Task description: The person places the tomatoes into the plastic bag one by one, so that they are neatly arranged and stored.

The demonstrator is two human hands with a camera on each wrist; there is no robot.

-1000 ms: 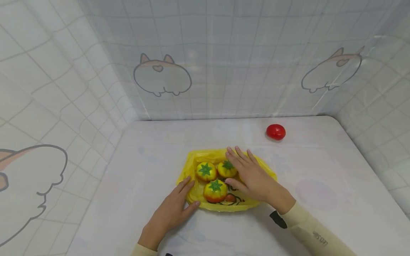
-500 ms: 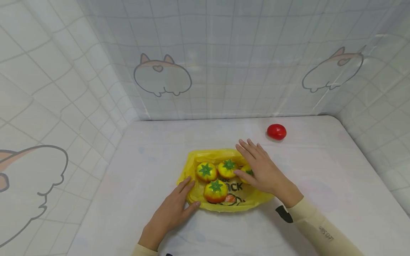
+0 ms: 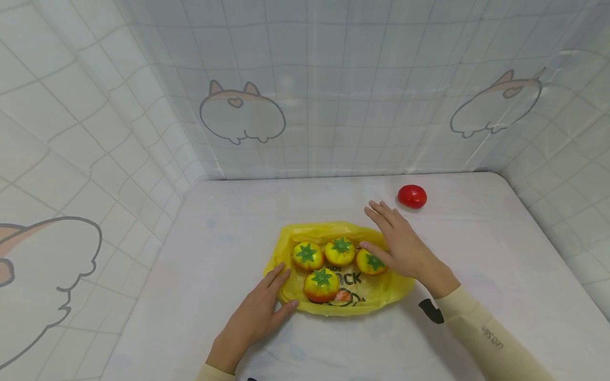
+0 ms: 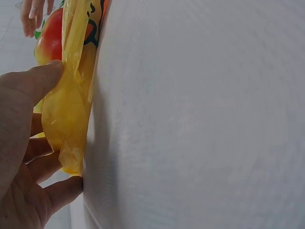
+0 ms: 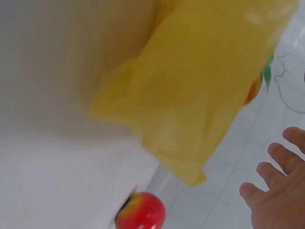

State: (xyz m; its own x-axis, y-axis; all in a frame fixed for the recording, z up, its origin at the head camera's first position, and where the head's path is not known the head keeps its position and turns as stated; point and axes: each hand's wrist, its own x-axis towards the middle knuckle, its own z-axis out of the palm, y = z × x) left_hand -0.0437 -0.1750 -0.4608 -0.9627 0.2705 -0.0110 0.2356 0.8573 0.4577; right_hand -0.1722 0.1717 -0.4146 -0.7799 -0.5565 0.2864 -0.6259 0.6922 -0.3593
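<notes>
A yellow plastic bag (image 3: 333,307) lies spread in the middle of the table. Several yellow-and-orange fruits with green star-shaped tops, like tomatoes or persimmons, sit on it; one is the front fruit (image 3: 321,286). My left hand (image 3: 257,307) rests at the bag's left end, thumb and fingertips touching the crinkled edge (image 4: 66,114) in the left wrist view. My right hand (image 3: 402,241) hovers with spread fingers over the bag's right end, its thumb near the rightmost fruit (image 3: 370,263). Nothing is held in it; the right wrist view also shows these outstretched fingers (image 5: 281,160).
A glossy red fruit (image 3: 412,196) lies toward the back right of the white table (image 3: 229,211), beyond the right hand. White tile-patterned walls with animal drawings close in the back wall (image 3: 333,106) and both sides.
My right hand has moved right and slightly back, off the middle of the bag, uncovering the rightmost fruit and the printed letters. The left hand has stayed in place.
</notes>
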